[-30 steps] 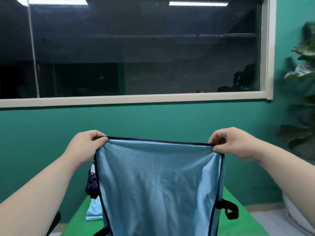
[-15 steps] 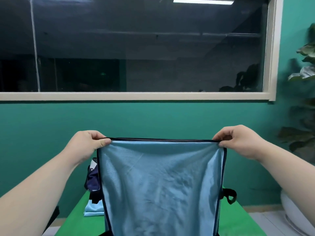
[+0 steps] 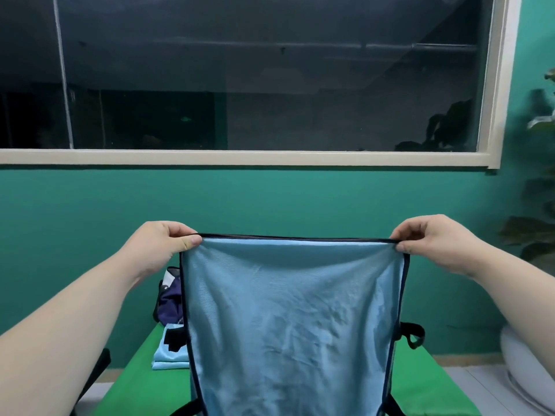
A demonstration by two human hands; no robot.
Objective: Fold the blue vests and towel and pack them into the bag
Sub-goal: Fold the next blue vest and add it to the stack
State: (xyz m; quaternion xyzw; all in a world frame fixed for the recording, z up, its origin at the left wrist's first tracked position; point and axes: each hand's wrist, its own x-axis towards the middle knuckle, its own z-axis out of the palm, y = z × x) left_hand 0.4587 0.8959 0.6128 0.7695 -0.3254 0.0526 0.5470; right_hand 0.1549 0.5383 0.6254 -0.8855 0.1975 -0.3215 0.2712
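Vest point(image 3: 291, 325) hangs before the table point(image 3: 420, 385) — bag point(image 3: 171, 298) and folded cloth point(image 3: 168, 357) behind it, left.

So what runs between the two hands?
In the head view, the blue vest: its dark top edge runs taut from the left hand to the right hand, each pinching a corner.

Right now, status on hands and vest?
Left hand, right hand each pinch a top corner. Blue vest hangs spread over green table. Bag and folded cloth behind, partly hidden.

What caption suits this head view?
Left hand and right hand pinch the top corners of a blue vest, held up over a green table.
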